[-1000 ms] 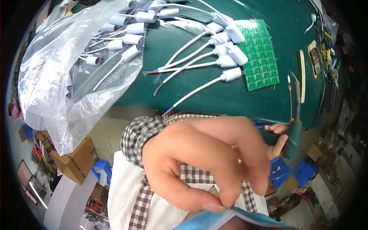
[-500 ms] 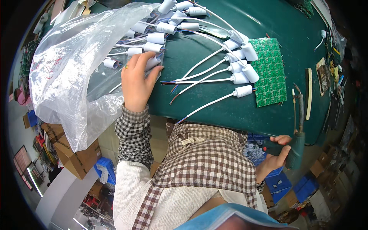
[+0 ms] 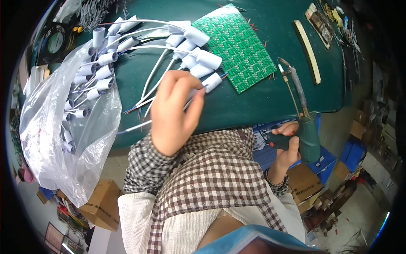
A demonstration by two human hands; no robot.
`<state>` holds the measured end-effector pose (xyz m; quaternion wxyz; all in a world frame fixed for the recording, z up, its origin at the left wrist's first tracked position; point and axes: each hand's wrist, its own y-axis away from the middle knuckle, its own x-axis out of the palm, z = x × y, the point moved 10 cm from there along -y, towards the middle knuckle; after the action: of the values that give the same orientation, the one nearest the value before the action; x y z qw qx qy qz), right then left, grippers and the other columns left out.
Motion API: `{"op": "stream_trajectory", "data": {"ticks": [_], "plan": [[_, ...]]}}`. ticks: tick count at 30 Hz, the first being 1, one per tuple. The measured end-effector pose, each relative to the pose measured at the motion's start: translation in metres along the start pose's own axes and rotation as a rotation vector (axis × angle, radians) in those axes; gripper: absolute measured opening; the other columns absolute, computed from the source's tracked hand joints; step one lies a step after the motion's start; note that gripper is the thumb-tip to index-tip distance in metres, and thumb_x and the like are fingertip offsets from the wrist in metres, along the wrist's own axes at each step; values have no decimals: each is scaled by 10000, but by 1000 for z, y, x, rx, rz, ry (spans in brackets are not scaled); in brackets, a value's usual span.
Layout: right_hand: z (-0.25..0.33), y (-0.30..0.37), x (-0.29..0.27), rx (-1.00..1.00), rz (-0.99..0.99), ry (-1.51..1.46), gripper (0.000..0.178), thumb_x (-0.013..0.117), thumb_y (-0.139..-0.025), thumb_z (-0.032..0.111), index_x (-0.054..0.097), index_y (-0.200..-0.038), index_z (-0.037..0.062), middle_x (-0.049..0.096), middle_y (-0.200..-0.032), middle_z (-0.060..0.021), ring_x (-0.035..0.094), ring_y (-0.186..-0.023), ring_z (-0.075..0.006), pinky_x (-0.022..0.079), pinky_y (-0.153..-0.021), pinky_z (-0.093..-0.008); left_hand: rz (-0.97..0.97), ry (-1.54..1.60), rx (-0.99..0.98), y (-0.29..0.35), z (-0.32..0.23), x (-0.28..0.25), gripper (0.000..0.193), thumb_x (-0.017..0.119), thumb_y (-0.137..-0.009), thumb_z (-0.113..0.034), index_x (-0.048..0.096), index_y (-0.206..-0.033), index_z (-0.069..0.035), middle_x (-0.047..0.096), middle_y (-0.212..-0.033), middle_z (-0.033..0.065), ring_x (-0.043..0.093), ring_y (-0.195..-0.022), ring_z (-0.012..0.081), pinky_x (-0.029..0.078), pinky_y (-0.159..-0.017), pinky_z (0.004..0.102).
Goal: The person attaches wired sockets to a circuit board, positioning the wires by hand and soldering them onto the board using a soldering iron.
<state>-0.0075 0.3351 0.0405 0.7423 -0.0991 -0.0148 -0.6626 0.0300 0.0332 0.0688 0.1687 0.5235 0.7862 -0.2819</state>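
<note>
My left hand [image 3: 174,112] reaches over the table's near edge, thumb and fingers closed at the cable end of the nearest white cylindrical socket [image 3: 212,82]. Coloured wire ends stick out of that socket's far side, towards the green circuit board panel [image 3: 239,51]. Past the hand lie several more white sockets [image 3: 207,58], overlapping, their white cables running left to bare coloured wires. To the right, my right hand [image 3: 287,144] is wrapped round the handle of a dark green soldering gun [image 3: 310,139], its tip pointing up over the table.
At the left, a clear plastic bag [image 3: 55,139] holds several white sockets and hangs over the table edge. A pale wooden strip [image 3: 307,53] lies at the right, near a stained block [image 3: 319,25]. Cardboard boxes [image 3: 101,205] and blue bins stand below.
My left hand has left the sockets at the plastic bag and moved right to the nearest laid-out socket. The view has shifted; my right hand still holds the soldering gun.
</note>
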Motion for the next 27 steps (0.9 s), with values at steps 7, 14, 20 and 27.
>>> {"op": "stream_trajectory", "data": {"ticks": [7, 14, 20, 27], "plan": [[-4, 9, -14, 45, 30, 52, 359, 658, -943, 267, 578, -1034, -71, 600, -917, -163, 637, -788, -234, 613, -678, -350, 36, -199, 60, 1, -16, 47, 181, 739, -773, -22, 643, -922, -60, 578, -1246, 150, 534, -1155, 348, 394, -981, 453], [-14, 15, -18, 116, 76, 144, 473, 635, -953, 305, 572, -1143, -124, 633, -1034, -225, 695, -816, -272, 603, -702, -341, -24, -269, 105, -7, -5, 61, 181, 761, -713, -79, 617, -820, -55, 498, -1404, 203, 455, -1277, 402, 325, -1082, 543], [-16, 21, -11, 210, 128, 206, 487, 636, -951, 329, 584, -1155, -110, 657, -1047, -220, 693, -847, -282, 585, -769, -382, -48, -274, 106, -7, -4, 66, 168, 756, -708, -82, 605, -778, -57, 494, -1419, 197, 439, -1311, 403, 293, -1109, 584], [-24, 31, -8, 217, 217, 193, 554, 798, -858, 254, 589, -1227, -104, 698, -1023, -189, 709, -892, -256, 603, -816, -394, -36, -263, 78, -9, -1, 68, 164, 750, -710, -87, 599, -766, -53, 499, -1426, 172, 433, -1336, 384, 270, -1122, 602]]}}
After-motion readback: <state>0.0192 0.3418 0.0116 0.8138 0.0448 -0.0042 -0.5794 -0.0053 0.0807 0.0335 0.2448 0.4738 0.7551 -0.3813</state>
